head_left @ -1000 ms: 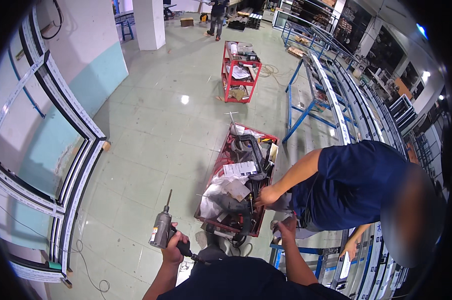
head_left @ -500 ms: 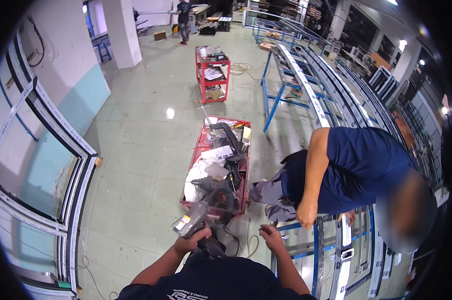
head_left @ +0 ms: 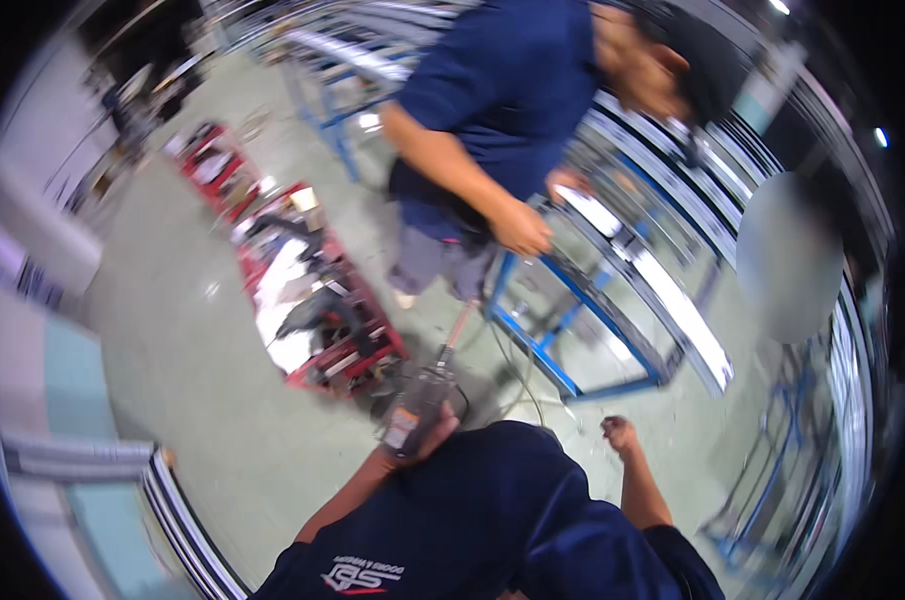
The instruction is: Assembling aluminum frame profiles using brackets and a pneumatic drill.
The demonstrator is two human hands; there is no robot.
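My left hand [head_left: 438,432] is wrapped around a dark grey power drill [head_left: 415,412]. A long thin bit [head_left: 460,325] sticks out of its front, away from me and slightly right, toward a blue metal stand. My right hand [head_left: 619,433] hangs in the air at the near right, below the stand's near corner. Its fingers are curled together; whether anything small is between them is too blurred to see. White-faced metal profiles [head_left: 672,300] lie on the blue stand [head_left: 572,388], beyond my right hand.
A co-worker in a navy shirt [head_left: 502,90] leans over the stand, one hand [head_left: 520,228] above its edge. Left of the stand is a red tool cart [head_left: 392,352] full of tools and papers. Cables [head_left: 532,385] trail on the floor. A framed panel [head_left: 82,460] is at the left.
My view has swung right, so the cart sits farther left. The drill now points ahead and right with its long bit showing. My right hand is farther right. The co-worker stands more upright.
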